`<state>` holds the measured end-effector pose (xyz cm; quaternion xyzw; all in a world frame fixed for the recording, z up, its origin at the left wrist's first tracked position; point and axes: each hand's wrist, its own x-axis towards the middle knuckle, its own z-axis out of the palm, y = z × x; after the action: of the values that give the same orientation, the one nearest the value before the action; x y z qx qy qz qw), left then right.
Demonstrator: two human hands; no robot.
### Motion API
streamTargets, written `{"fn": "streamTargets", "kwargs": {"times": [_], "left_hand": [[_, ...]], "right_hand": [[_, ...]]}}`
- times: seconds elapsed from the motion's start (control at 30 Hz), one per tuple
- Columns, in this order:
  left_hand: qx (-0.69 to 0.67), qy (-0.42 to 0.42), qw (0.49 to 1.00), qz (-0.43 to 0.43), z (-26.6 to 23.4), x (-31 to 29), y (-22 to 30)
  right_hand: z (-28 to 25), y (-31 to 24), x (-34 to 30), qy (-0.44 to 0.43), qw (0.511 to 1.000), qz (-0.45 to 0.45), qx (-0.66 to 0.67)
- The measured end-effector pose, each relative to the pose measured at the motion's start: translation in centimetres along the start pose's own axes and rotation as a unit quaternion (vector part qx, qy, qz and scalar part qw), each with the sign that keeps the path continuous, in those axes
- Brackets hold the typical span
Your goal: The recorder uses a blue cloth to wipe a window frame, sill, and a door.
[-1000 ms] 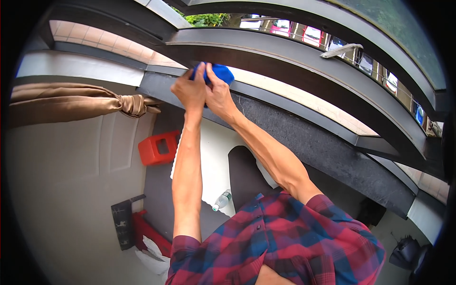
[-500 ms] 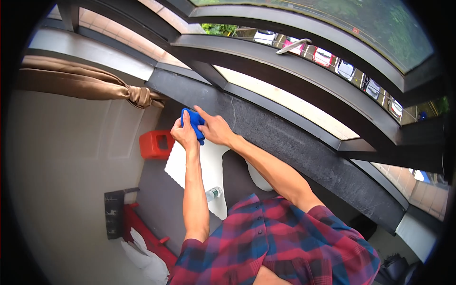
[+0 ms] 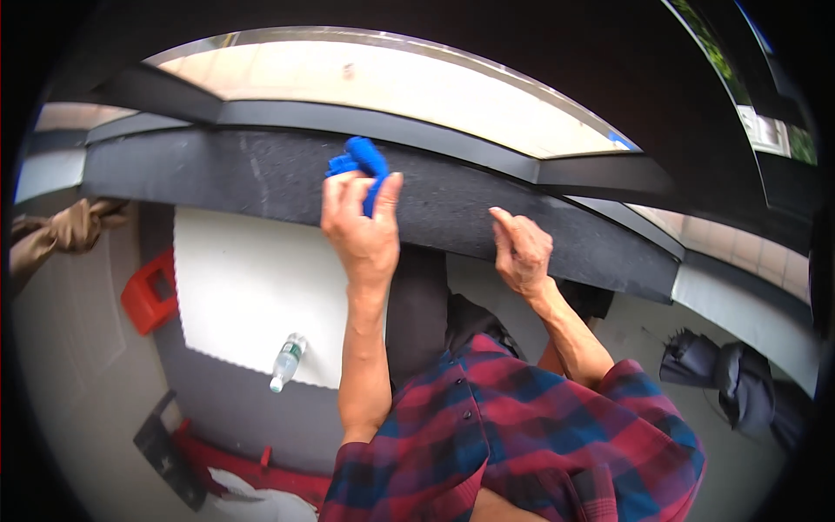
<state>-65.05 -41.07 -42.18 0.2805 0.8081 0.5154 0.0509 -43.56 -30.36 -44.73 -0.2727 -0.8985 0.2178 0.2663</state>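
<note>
My left hand [image 3: 358, 228] is closed round a bunched blue cloth [image 3: 365, 158], which it holds over the dark stone windowsill [image 3: 452, 187]. The cloth sticks out above the fingers, and one end hangs down beside the thumb. Further right, near the sill's inner edge, my right hand [image 3: 524, 254] has its fingers curled in with nothing visible in them. It is apart from the cloth.
Beyond the sill runs a dark window frame [image 3: 348, 117]. Left below lie a white board [image 3: 252, 261], a clear bottle [image 3: 288, 361] on its side, and a red plastic container [image 3: 150, 291]. A tied brown curtain [image 3: 74, 228] hangs left; tied dark fabric [image 3: 739, 374] is on the right.
My view has turned toward the right part of the sill. My right hand has let go of the cloth and moved away to the right, its fingers now curled. The left hand keeps the cloth.
</note>
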Motion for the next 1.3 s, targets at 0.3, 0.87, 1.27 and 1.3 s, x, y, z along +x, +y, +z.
{"fn": "streamTargets", "kwargs": {"times": [0.3,0.87,1.27,1.3], "left_hand": [[-0.143,-0.16,0.972,0.099,16.9,-5.6,4.7],[-0.131,-0.09,0.976,0.147,17.6,-8.5,5.8],[-0.134,-0.1,0.976,0.137,15.7,-9.1,11.6],[-0.104,-0.115,0.981,0.118,16.3,-9.0,10.0]], "right_hand": [[-2.9,6.7,-4.5,0.082,0.982,0.06,-0.16],[-1.7,7.8,-5.3,0.003,0.982,0.067,-0.176],[-2.8,9.1,-5.8,0.032,0.981,0.032,-0.186],[-2.8,8.8,-5.5,0.039,0.982,0.035,-0.183]]}}
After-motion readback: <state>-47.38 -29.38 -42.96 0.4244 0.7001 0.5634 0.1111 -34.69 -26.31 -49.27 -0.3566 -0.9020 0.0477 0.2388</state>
